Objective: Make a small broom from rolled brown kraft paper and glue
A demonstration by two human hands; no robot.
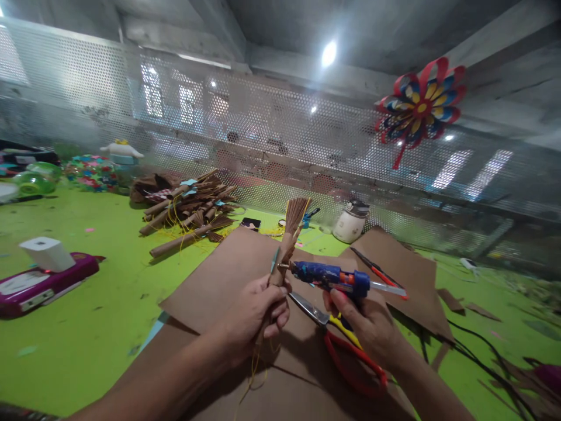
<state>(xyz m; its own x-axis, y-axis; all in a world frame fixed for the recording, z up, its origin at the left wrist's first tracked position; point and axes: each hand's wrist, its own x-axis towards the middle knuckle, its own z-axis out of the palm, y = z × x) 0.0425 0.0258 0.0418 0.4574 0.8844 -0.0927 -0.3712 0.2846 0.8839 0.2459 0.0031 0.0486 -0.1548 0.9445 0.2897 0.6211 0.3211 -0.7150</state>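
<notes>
My left hand point(263, 310) is closed round the handle of a small brown paper broom point(297, 211), held upright with its fringed end at the top. Yellow thread point(254, 371) dangles below that hand. My right hand point(366, 318) grips a blue glue gun point(322, 273), a clear glue stick point(388, 287) poking out of its back. The gun's metal nozzle meets or nearly meets the broom's handle, just above my left fingers; I cannot tell if they touch. Under my hands, scissors with red and yellow handles point(350, 365) rest on brown paper sheets point(228, 280).
Several paper brooms point(188, 213) lie heaped at the back left. A purple power strip point(48, 286) with a white plug point(46, 252) sits left. A white jar point(350, 222) stands near the perforated metal screen point(263, 117). Another pair of scissors point(377, 270) and black cables point(486, 351) are at right.
</notes>
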